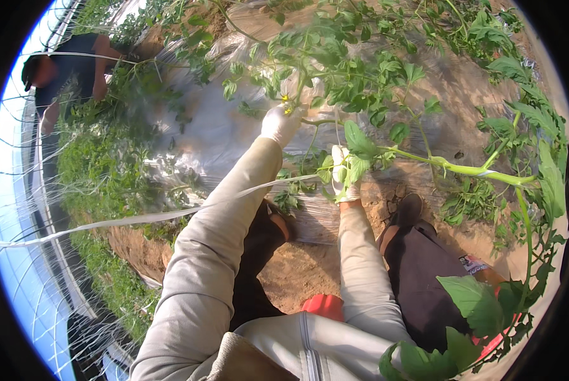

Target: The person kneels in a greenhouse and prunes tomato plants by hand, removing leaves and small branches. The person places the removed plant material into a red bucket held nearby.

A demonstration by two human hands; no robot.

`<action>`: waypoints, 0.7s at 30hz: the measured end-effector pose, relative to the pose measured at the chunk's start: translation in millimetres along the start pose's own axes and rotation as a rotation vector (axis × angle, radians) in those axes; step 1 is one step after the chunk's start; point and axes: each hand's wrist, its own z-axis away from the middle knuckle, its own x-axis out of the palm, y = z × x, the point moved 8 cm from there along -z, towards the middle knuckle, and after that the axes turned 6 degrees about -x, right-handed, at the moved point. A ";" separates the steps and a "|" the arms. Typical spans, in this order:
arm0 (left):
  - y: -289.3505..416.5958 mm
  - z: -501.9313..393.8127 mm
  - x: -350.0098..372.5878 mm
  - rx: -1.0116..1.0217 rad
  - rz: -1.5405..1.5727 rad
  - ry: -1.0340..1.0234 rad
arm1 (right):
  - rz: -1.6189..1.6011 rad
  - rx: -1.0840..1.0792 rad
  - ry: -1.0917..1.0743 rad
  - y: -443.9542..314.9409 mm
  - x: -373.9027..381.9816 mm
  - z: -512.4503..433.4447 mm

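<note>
My left hand (280,125), in a white glove, is closed around a tomato stem (323,122) that runs out to its right. Yellow tomato flowers (286,98) show just above the fingers. Lower and to the right, my right hand (345,177) wears a white glove too. Tomato leaves (359,143) hide part of it, and its grip is unclear. A thin pale strand (337,129) comes down to its fingertips. White twine (170,215) slants over my left forearm and ends near the leaves at my right hand. A thick tomato stem (460,167) extends right.
Clear plastic film (203,128) covers the soil bed. A person (74,71) bends over plants at the upper left. Many white strings (41,285) hang at the left. A red plastic object (323,305) and a bottle with a printed label (479,267) are near my legs.
</note>
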 end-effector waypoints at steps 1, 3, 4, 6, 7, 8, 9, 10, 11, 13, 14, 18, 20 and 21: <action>16.9 17.5 -7.6 0.013 -0.034 -0.003 | -0.035 0.106 0.001 5.5 0.0 -0.8; 35.2 47.6 -14.8 0.054 -0.111 -0.036 | -0.097 0.204 -0.024 5.6 11.8 0.6; 39.6 56.5 -13.3 0.137 -0.121 -0.045 | -0.124 0.233 -0.034 5.4 15.5 2.4; 42.1 71.7 -3.7 0.203 -0.077 -0.095 | -0.158 0.260 -0.063 2.9 22.4 7.1; 59.0 84.3 -0.9 0.200 -0.127 -0.119 | -0.173 0.271 -0.067 2.8 21.4 8.2; 75.5 97.8 0.7 0.197 -0.177 -0.143 | -0.188 0.277 -0.067 2.1 18.8 8.3; 91.5 106.7 3.1 0.205 -0.231 -0.169 | -0.200 0.280 -0.058 1.1 13.2 7.8; 91.5 110.1 7.8 0.245 -0.245 -0.216 | -0.219 0.287 -0.074 0.2 17.6 7.5; 89.3 112.4 6.7 0.256 -0.229 -0.218 | -0.235 0.297 -0.088 -1.2 20.9 9.0; 103.3 122.1 7.9 0.288 -0.189 -0.236 | -0.254 0.310 -0.090 -1.4 18.6 10.3; 93.4 126.8 11.7 0.033 0.011 -0.220 | -0.269 0.310 -0.092 -0.8 19.8 10.5; 38.0 107.5 22.2 0.116 -0.523 -0.296 | -0.312 0.326 -0.116 -5.3 25.0 16.9; 19.9 112.3 27.5 0.099 -0.153 -0.473 | -0.329 0.340 -0.114 -3.6 22.5 16.5; 10.4 113.2 25.4 0.053 -0.074 -0.542 | -0.335 0.348 -0.119 -4.3 23.2 18.2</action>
